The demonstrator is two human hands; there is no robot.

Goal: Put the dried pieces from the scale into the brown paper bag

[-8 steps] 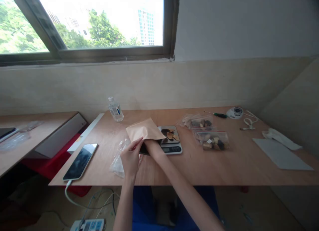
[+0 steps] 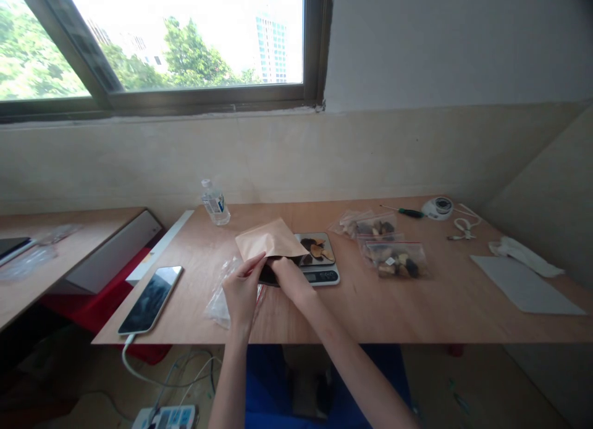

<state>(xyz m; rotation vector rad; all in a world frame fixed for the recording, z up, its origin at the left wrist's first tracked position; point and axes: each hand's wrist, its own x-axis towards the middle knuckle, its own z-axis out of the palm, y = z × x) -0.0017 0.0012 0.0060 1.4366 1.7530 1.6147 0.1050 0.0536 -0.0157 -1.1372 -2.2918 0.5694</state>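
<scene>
Pouch (image 2: 267,238) of brown paper sits near the middle of the table (image 2: 417,305), its mouth turned toward the person and its far right corner lying over the edge of the scale (image 2: 317,263). In the head view, the left hand (image 2: 241,291) pinches the pouch's near edge between thumb and fingers, lifting that lip. The right hand (image 2: 288,274) is at the same opening, fingers curled at the mouth, where something dark shows between the two hands; what that dark thing is cannot be told. Whether the right hand grips anything is not clear.

Under the left hand lies a clear bag (image 2: 221,293), crumpled and flat on the wood. On the scale's platform rest a few brown and dark pieces (image 2: 317,247). Just right of the scale are two zip bags (image 2: 393,259) with mixed dark and pale pieces inside, one behind the other.

A phone (image 2: 151,299) lies face up near the table's left front corner, a white cable (image 2: 134,370) hanging from it to the floor. A water bottle (image 2: 215,202) stands at the back left, tilted in the picture. Far right at the back are a screwdriver (image 2: 402,212), a round white device (image 2: 439,207) and a white cord (image 2: 463,226). A grey sheet (image 2: 525,285) and a white cloth (image 2: 523,254) lie at the right end. A window (image 2: 185,40) runs above the wall behind.
</scene>
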